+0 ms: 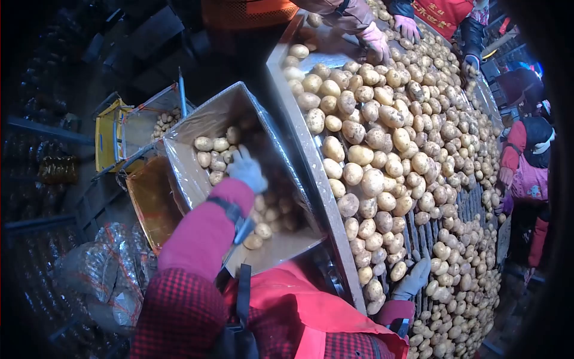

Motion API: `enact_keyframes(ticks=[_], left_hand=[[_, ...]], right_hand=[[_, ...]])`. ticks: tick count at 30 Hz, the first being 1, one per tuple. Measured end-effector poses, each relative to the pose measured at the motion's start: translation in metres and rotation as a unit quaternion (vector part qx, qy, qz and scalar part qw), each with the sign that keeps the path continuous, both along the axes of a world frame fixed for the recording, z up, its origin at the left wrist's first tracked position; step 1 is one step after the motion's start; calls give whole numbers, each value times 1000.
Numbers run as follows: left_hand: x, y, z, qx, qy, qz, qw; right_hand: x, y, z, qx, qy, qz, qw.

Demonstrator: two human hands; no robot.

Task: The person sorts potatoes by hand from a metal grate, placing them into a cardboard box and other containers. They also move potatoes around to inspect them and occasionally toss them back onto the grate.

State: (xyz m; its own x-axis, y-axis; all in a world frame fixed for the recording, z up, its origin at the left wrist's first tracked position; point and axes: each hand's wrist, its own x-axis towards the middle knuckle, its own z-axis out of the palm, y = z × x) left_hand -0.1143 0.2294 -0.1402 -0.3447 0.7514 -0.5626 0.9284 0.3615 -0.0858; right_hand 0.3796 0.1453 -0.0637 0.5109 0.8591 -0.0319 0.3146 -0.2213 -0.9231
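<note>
My left hand [247,171], in a pale grey-blue glove, reaches down into a cardboard box [275,133] lined with clear plastic. Its fingers are stretched apart over a pile of potatoes [216,159] inside, and I see no potato in its grip. More potatoes lie in the shadowed part of the box below my wrist. On the right, my right hand [412,281], in the same kind of glove, lies on the slatted sorting table [421,238] among loose potatoes [376,182]. Its fingers are extended, close beside a potato [399,271].
A metal edge [323,197] separates the box from the table. Other people's gloved hands [375,42] work at the far end, and a co-worker [529,158] stands on the right. Left are a yellow crate [107,136], an orange-brown box [152,194] and plastic bags [110,275].
</note>
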Motion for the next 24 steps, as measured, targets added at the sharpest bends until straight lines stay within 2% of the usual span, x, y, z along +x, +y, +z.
enact_keyframes(ticks=[1, 3, 5, 7, 10, 13, 14, 17, 20, 23, 24], left_hand=[[12, -22, 3, 22, 39, -57, 997], [28, -59, 13, 37, -38, -111, 992], [40, -98, 17, 32, -84, -226, 970], [53, -109, 55, 12, -132, -272, 953], [41, -128, 31, -13, -292, -181, 939], [34, -140, 31, -25, -298, -225, 928], [33, -142, 34, 7, -284, -235, 929], [25, -125, 23, -27, -436, -141, 888], [41, -107, 61, -19, -368, -172, 913], [82, -108, 108, 185, -407, -113, 887], [95, -110, 121, 235, -423, -147, 863]], right_hand=[[-1, 1, -2, -4, 7, -7, 1000], [0, 0, -3, -7, 19, -22, 1000], [4, 0, -6, -6, 24, -18, 1000], [-2, 2, -1, -4, 39, -35, 999], [3, 0, -5, 13, 42, -13, 999], [-4, 0, 0, 20, 77, -18, 997], [-4, 0, 0, 11, 75, -24, 997], [0, -1, -4, 22, 66, -12, 997], [15, -2, -15, 19, 87, -3, 996], [4, -4, -3, 27, 79, 12, 996], [16, -6, -16, 44, 44, 35, 997]])
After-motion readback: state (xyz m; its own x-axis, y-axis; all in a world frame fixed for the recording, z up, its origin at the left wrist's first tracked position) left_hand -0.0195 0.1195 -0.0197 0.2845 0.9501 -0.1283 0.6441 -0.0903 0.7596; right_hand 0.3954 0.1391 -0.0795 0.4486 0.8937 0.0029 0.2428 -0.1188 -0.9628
